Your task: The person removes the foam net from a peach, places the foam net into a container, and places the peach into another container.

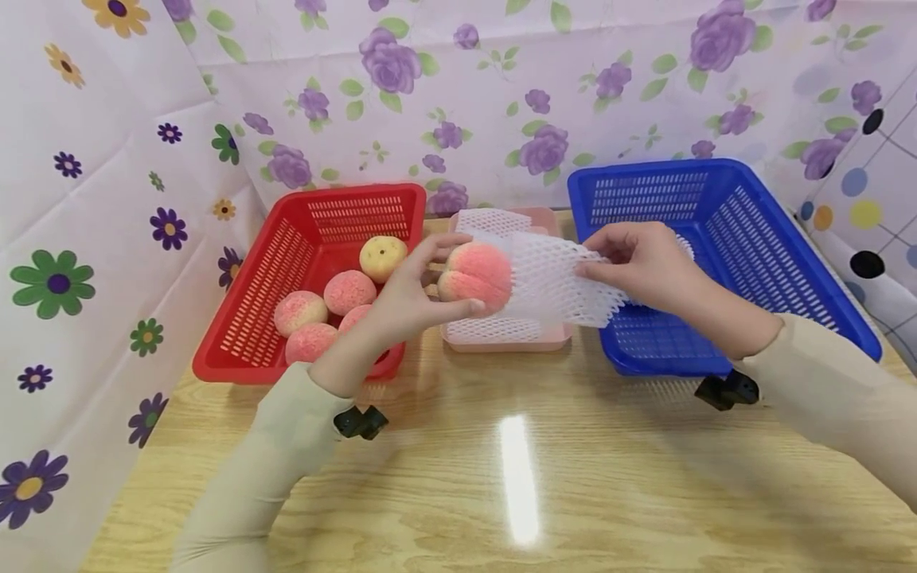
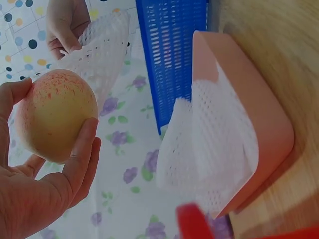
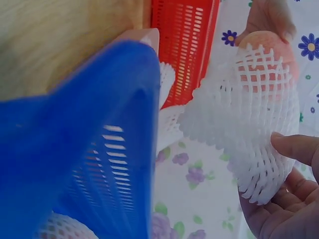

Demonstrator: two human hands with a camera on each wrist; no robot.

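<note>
A pink and yellow peach is held in my left hand, thumb and fingers curled about its sides. White foam netting stretches from the peach toward the right, its far end pinched by my right hand. In the right wrist view the open mesh of the foam net lies over part of the peach. From the left wrist view, the near side of the peach is bare. Both hands are raised over a pink tray containing more foam nets.
To the left, a red basket holds several peaches and a yellow round fruit. On the right is a blue basket with a netted item inside. All stand on a wooden table before a flowered cloth.
</note>
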